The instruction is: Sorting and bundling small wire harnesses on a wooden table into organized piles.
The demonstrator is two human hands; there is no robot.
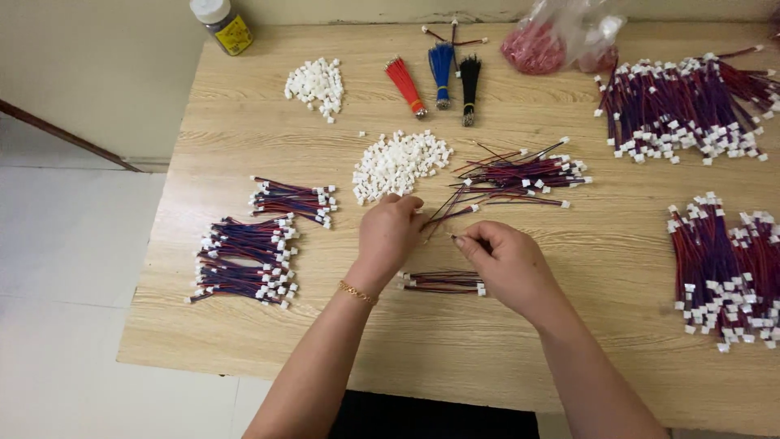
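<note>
Wooden tabletop [244,122] carries sorted heaps of small wiring parts. The left hand [388,232] is curled at the near edge of a pile of white connectors [400,164], fingertips pinched on something too small to make out. The right hand [502,262] pinches thin red-and-dark wires [448,213] that trail out of a loose wire bundle [524,175] just beyond it. A short finished set (white plugs fitted) [443,282] lies between the wrists. Finished harnesses [248,260] are stacked well to the left.
</note>
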